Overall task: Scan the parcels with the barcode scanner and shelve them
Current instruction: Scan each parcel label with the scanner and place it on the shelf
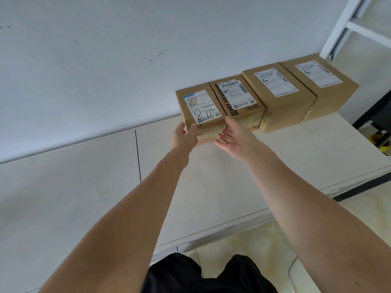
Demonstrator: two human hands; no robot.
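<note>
My left hand [186, 134] grips near corner of end parcel [201, 111]; right hand [230, 137] relaxed, fingers straight against its front, likely squaring it into row of four on white ledge [296, 157]; labels up for reading; no scanner visible

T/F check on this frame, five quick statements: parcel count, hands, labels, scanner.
1. Four parcels stand in a row against the wall. True.
2. The left hand holds the leftmost parcel. True.
3. The right hand grips a barcode scanner. False: it is open, empty, beside that parcel.
4. The leftmost parcel's label carries handwritten digits. True.
5. The parcels are stacked on each other. False: they stand side by side on the white surface.
</note>
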